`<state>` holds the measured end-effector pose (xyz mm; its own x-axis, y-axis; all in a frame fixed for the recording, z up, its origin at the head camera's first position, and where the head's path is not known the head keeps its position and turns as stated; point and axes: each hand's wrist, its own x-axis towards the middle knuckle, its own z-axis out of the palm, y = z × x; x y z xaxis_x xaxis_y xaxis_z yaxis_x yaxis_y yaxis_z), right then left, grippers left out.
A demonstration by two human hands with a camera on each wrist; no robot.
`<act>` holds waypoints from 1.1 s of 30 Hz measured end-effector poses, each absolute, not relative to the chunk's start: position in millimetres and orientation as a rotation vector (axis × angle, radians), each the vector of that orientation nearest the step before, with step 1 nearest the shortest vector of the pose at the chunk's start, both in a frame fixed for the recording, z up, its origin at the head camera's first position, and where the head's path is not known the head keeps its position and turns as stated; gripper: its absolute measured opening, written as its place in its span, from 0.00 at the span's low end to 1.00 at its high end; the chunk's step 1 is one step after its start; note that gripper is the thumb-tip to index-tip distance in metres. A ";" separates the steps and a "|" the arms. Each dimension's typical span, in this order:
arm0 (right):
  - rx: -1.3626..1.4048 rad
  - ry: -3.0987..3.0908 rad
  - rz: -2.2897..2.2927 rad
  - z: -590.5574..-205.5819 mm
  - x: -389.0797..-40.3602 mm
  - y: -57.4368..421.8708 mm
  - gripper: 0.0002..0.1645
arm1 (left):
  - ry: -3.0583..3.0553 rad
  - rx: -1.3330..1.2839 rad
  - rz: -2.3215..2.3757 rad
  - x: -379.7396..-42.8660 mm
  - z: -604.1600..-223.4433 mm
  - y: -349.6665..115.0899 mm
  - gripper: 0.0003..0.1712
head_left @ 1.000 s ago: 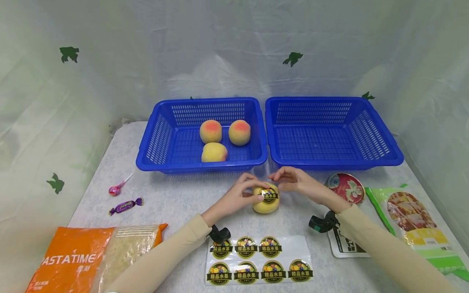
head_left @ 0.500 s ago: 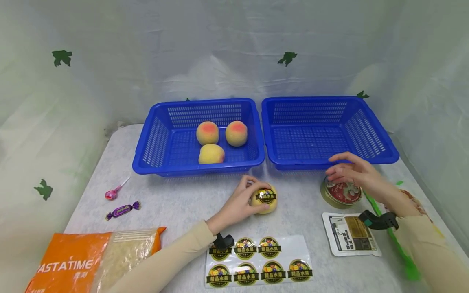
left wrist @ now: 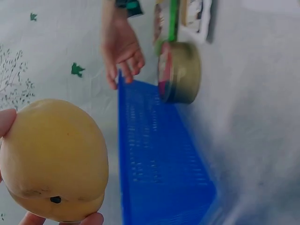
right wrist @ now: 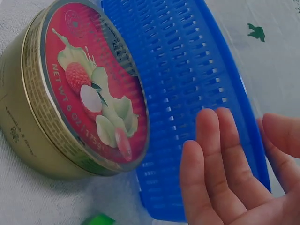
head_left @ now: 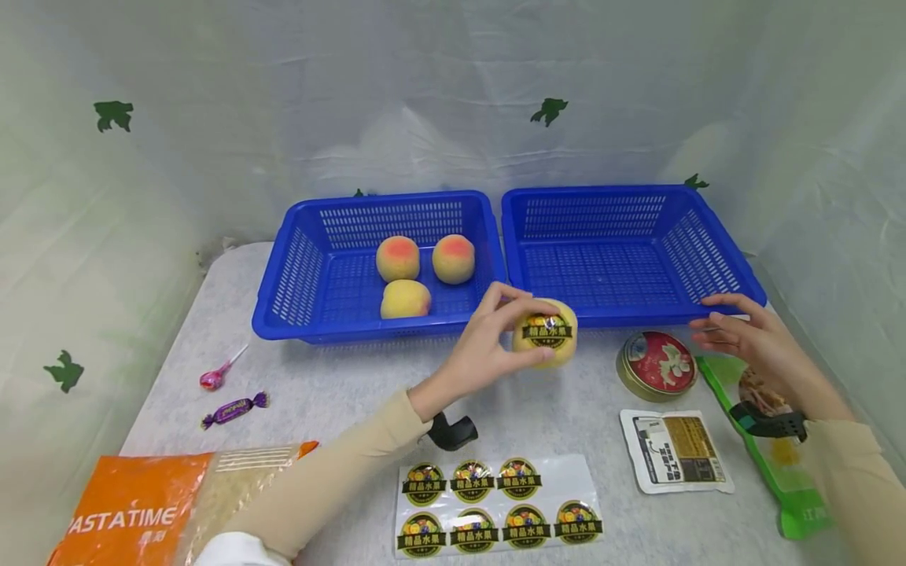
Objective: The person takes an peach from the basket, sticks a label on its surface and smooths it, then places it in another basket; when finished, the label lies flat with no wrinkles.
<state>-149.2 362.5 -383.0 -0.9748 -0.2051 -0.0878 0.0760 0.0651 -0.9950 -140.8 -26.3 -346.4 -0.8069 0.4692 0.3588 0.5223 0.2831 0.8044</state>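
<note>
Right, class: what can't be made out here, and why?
Head: fine print on the white pouch, too small.
Head: part of the green packet, behind the right sleeve.
Head: lower end of orange bag, cut off by bottom edge.
Head: bottom of the front peach, behind the left basket rim.
Left wrist: most of the left hand, cut off by frame edges.

Soft, even light in the head view; dimmer in both wrist views.
White glare crosses a label on the sticker sheet (head_left: 562,475), and shadows are faint. In the left wrist view the blue basket (left wrist: 159,159) smears with blur, while the yellow fruit (left wrist: 56,145) looks crisper.
</note>
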 end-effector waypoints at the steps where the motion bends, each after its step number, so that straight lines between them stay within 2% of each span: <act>1: -0.116 2.128 -2.021 -384.2 -150.0 362.4 0.15 | -2.469 -0.950 -1.582 -146.8 -342.5 -23.8 0.24; 9: -0.070 1.994 -2.144 -392.0 -156.9 362.4 0.10 | -2.539 -0.870 -1.610 -197.7 -331.1 -1.3 0.23; 18: -0.030 2.066 -2.117 -393.0 -160.0 361.4 0.10 | -2.779 -0.826 -1.388 -241.0 -336.8 24.7 0.22; 29: -0.005 2.038 -2.139 -394.1 -159.4 362.3 0.09 | -3.032 -0.979 -1.095 -260.4 -346.4 42.8 0.22; 33: 0.003 2.032 -2.141 -394.8 -158.7 363.0 0.09 | -3.131 -1.009 -0.861 -260.3 -348.7 49.9 0.17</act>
